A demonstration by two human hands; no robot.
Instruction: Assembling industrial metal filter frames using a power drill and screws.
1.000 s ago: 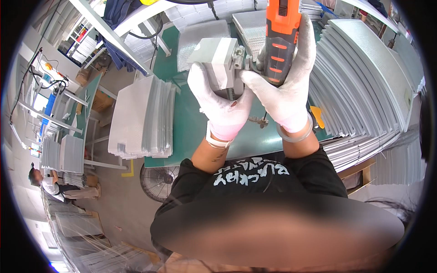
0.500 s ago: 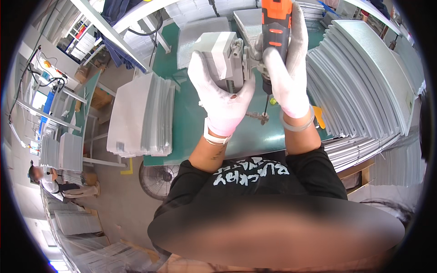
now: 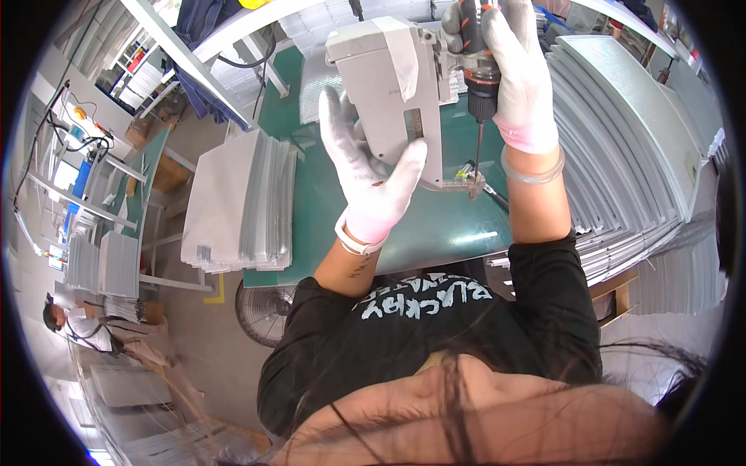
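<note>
Your left hand [image 3: 371, 175], in a white glove, grasps a grey metal part [image 3: 392, 93] from below and from the left; the thumb presses on its front face and the fingers go behind it. The part is held upright in the air above the green surface [image 3: 311, 202], near the far middle of the view. It has a flat face with a narrow slot, and a small clear piece [image 3: 454, 180] sits at its lower right corner.

Your right hand [image 3: 519, 74], also gloved, is closed around the body of a drill [image 3: 475, 54]. The drill points down, just right of the part, and its thin bit [image 3: 478, 155] reaches to the clear piece at the corner. If the bit touches the piece, I cannot tell.

On the left side of the surface lies a stack of grey sheets [image 3: 237, 198], well apart from your hands. On the right there is a long row of curved grey panels [image 3: 629, 147] that lean one on another. Below the near edge of the surface a fan [image 3: 263, 311] stands on the floor. Far to the left, another person [image 3: 81, 326] is at work beside more stacks.
</note>
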